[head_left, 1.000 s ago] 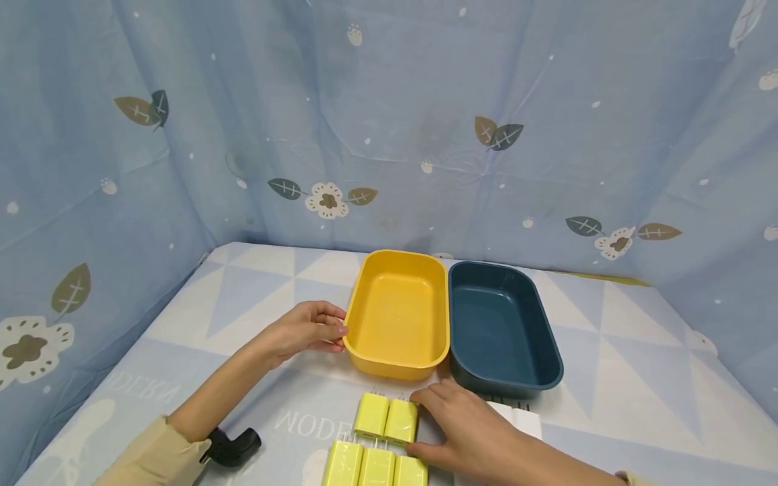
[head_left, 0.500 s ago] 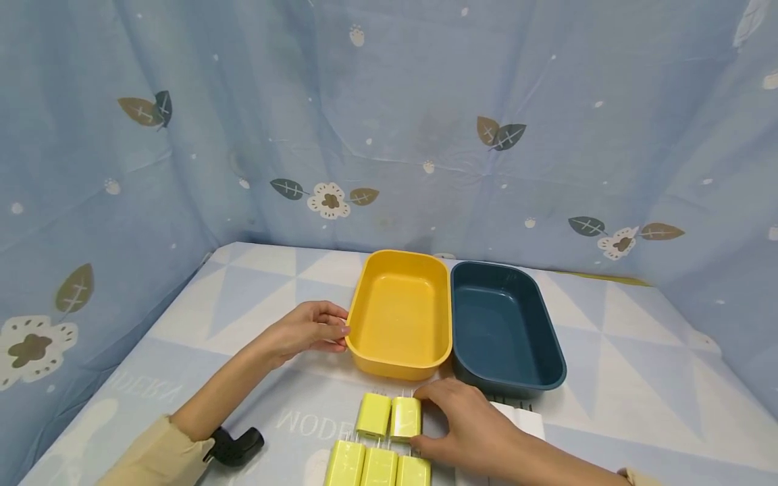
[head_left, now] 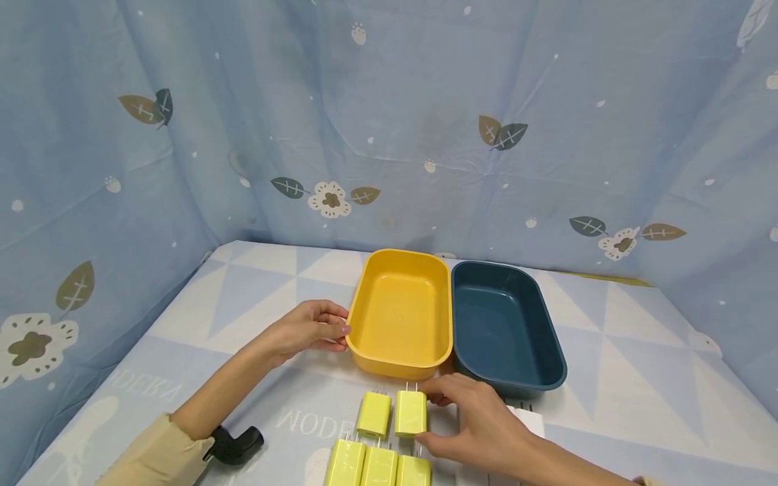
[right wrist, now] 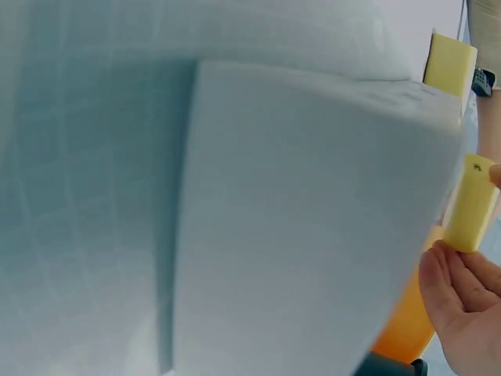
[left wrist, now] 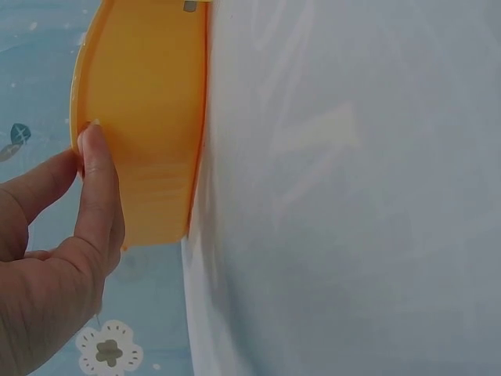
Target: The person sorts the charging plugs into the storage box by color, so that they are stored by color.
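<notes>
My left hand (head_left: 308, 331) pinches the left rim of the yellow bin (head_left: 398, 317); the left wrist view shows thumb and fingers (left wrist: 95, 157) on that rim. Between thumb and fingers, my right hand (head_left: 480, 425) holds a yellow charger (head_left: 410, 413), its two prongs pointing toward the bins. That charger (right wrist: 470, 205) shows at the right edge of the right wrist view, gripped at its ends. Another yellow charger (head_left: 373, 414) lies just left of it, and several more (head_left: 379, 467) sit in a row nearer the front edge. White chargers (head_left: 530, 420) are partly hidden behind my right hand.
A dark blue bin (head_left: 507, 331) stands against the yellow bin's right side. Near my left sleeve lies a black object (head_left: 236, 447) on the patterned cloth (head_left: 255, 290). A blue curtain (head_left: 389, 121) hangs behind the table.
The charger in my right hand has risen and moved slightly right, away from the one beside it. My left hand stays on the yellow bin's rim.
</notes>
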`<state>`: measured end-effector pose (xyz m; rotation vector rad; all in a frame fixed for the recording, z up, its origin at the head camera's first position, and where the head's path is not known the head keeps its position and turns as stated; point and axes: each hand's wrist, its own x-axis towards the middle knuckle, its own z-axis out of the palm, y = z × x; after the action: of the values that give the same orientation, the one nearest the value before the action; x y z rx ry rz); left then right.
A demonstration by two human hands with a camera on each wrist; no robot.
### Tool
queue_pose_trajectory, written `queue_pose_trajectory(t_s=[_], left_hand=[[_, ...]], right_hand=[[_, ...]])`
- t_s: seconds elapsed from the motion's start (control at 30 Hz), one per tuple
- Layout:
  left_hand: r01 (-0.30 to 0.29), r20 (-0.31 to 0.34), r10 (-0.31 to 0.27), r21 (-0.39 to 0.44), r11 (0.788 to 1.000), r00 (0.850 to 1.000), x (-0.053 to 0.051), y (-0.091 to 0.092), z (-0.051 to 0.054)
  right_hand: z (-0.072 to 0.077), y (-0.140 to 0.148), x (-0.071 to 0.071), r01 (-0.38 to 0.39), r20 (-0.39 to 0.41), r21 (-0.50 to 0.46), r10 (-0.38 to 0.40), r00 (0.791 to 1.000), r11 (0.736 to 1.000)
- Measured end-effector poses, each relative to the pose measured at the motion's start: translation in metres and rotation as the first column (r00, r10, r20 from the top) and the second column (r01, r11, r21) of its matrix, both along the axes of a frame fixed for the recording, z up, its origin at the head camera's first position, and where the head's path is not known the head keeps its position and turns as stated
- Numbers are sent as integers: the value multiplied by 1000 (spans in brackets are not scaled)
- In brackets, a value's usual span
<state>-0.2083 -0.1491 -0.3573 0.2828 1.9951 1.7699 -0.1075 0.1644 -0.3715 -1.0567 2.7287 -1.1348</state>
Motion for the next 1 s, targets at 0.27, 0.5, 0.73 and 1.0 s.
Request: queue_pose_trajectory(t_s=[0.27, 0.5, 0.73, 1.0], left_hand=[[-7, -2, 7, -3, 1000, 1000, 0, 2, 1], [-5, -2, 5, -6, 1000, 1000, 1, 2, 1], [6, -9, -6, 9, 1000, 1000, 0, 2, 1], [12, -1, -12, 16, 1000, 1000, -1, 0, -1]], right_hand=[[3, 4, -5, -106, -182, -173, 74, 981, 979], [10, 4, -11, -44, -149, -209, 12, 989, 977], [18, 3, -25, 21, -95, -244, -45, 994, 970], [25, -4, -45, 105, -11, -227, -111, 994, 968]])
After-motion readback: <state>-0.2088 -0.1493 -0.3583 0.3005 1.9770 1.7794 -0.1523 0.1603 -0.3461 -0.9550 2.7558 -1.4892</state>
